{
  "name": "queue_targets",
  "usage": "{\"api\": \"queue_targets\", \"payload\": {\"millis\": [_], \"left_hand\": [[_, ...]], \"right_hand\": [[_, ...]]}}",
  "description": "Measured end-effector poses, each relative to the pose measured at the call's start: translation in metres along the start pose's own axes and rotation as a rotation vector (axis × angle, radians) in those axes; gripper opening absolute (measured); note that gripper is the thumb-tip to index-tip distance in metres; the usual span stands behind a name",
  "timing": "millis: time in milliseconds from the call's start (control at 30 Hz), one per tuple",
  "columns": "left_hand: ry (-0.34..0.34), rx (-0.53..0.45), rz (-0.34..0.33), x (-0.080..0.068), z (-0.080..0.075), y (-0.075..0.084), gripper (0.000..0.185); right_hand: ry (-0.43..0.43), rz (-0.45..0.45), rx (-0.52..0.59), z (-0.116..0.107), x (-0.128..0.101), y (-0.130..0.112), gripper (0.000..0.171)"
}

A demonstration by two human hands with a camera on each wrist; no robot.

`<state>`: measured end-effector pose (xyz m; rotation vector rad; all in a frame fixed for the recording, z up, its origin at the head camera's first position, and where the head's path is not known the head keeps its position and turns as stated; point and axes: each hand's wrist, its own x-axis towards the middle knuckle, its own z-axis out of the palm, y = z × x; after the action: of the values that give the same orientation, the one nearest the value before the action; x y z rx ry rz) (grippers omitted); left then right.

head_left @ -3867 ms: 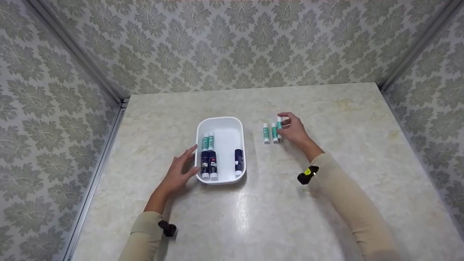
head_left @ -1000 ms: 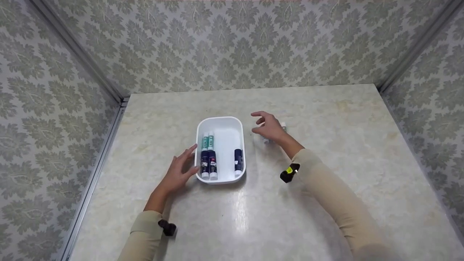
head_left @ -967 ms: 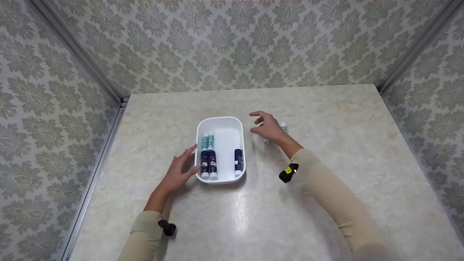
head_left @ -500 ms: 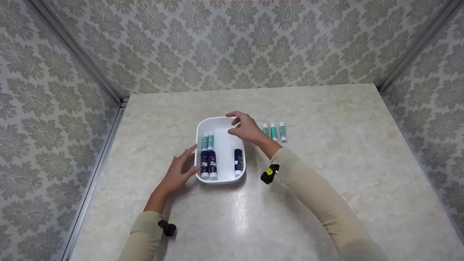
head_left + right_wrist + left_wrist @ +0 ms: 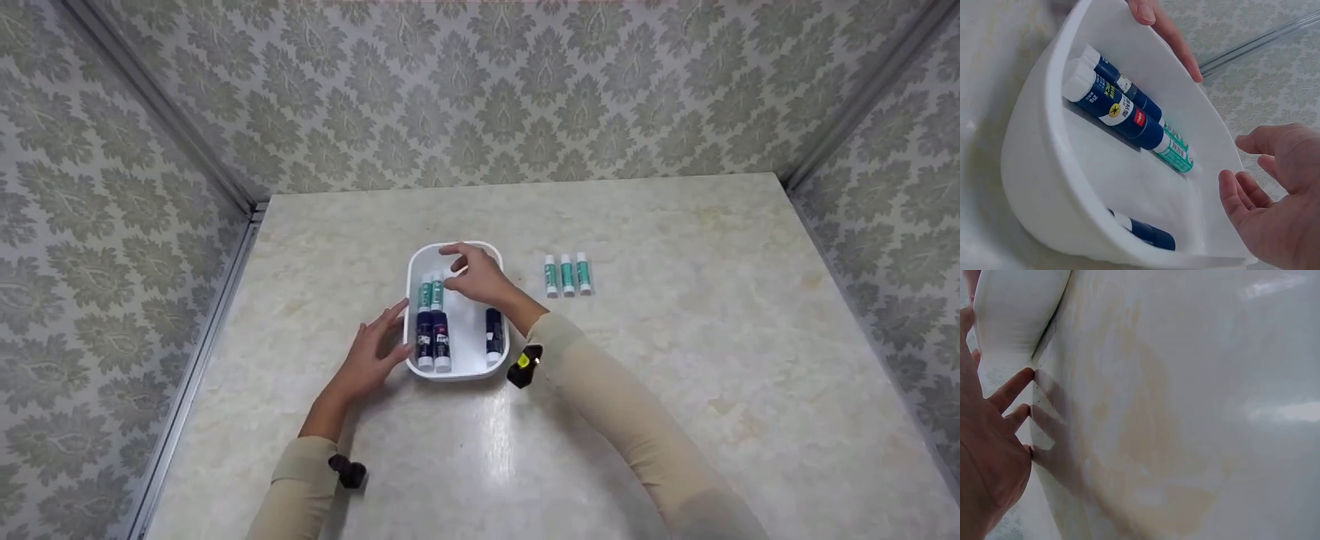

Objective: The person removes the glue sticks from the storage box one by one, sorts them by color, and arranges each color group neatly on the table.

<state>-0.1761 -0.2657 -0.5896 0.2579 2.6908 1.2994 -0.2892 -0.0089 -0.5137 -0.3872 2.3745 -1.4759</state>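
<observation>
My left hand rests at the left side of a white plastic tub, thumb and fingertips at its rim, fingers spread. My right hand hovers over the tub's back right part, fingers loosely bent with nothing between them, as the right wrist view also shows. Along the tub's left wall lie two navy glue sticks with white caps. Behind them, end to end, are two smaller green glue sticks. One more navy glue stick lies along the right wall.
Three green-and-white glue sticks lie in a row on the marbled table, right of the tub. Patterned wall panels enclose the table at the back and sides. Small black cameras sit on both wrists.
The right hand has let go of the third green glue stick, leaving it in the row on the table, and has moved left over the tub. The left hand stays at the rim.
</observation>
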Motion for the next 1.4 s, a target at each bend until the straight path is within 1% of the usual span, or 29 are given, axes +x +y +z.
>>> {"api": "queue_targets", "payload": {"millis": [133,267,400,533,633,733,967,1167,1300,1400], "left_hand": [[0.003,0.001,0.014,0.002,-0.001,0.0,0.08],[0.002,0.004,0.018,0.003,-0.003,0.001,0.081],[0.001,0.003,0.017,0.002,-0.003,0.001,0.081],[0.002,0.007,0.025,0.002,-0.002,0.002,0.081],[0.002,0.014,0.023,0.001,-0.002,0.001,0.081],[0.004,0.019,0.02,0.001,-0.001,0.001,0.082],[0.023,0.013,0.03,0.0,-0.001,-0.002,0.081],[0.021,0.01,0.033,-0.001,0.0,-0.001,0.081],[0.014,0.003,0.019,-0.001,0.001,0.0,0.081],[0.009,0.002,0.013,0.0,0.001,0.0,0.081]], "right_hand": [[0.007,-0.004,0.025,0.011,0.004,0.002,0.062],[0.028,0.013,0.047,0.021,0.009,0.007,0.064],[0.056,0.047,0.079,0.03,0.014,0.013,0.067],[0.061,0.094,0.118,0.035,0.015,0.018,0.071],[0.065,0.113,0.108,0.038,0.014,0.021,0.073],[0.064,0.112,0.083,0.04,0.016,0.023,0.073],[-0.001,0.106,0.074,0.042,0.013,0.02,0.078],[-0.003,0.113,0.07,0.044,0.014,0.025,0.08],[-0.003,0.111,0.052,0.043,0.012,0.025,0.079],[-0.007,0.109,0.069,0.041,0.01,0.025,0.075]]}}
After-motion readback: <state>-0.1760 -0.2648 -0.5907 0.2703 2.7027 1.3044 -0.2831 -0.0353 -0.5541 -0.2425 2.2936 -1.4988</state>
